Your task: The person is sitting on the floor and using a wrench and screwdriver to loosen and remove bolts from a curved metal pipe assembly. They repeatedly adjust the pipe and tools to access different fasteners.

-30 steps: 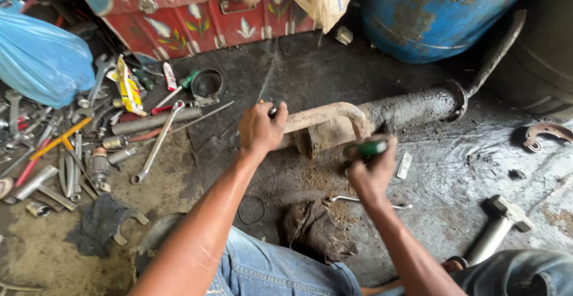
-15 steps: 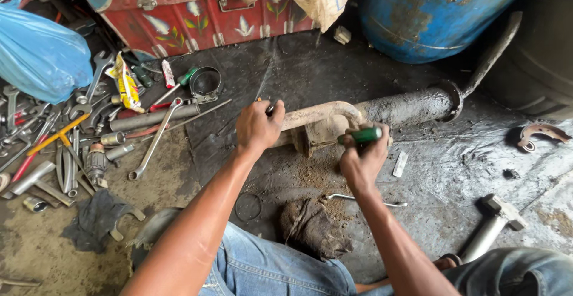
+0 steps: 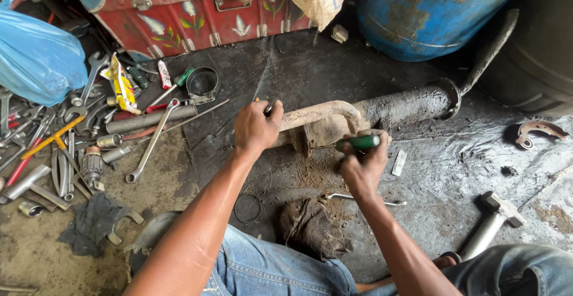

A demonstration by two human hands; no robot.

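The left hand (image 3: 255, 127) gripped the rusty pipe assembly (image 3: 334, 123), likely heavy, stiff and greasy; the right hand (image 3: 361, 166) clenched a green-handled screwdriver (image 3: 357, 143)

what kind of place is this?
Likely a small repair workshop, work done on the floor. Signs: loose wrenches and other hand tools scattered at left, a red metal toolbox, and a grimy metal pipe part that the left hand steadies while the right hand works it with a green-handled screwdriver.
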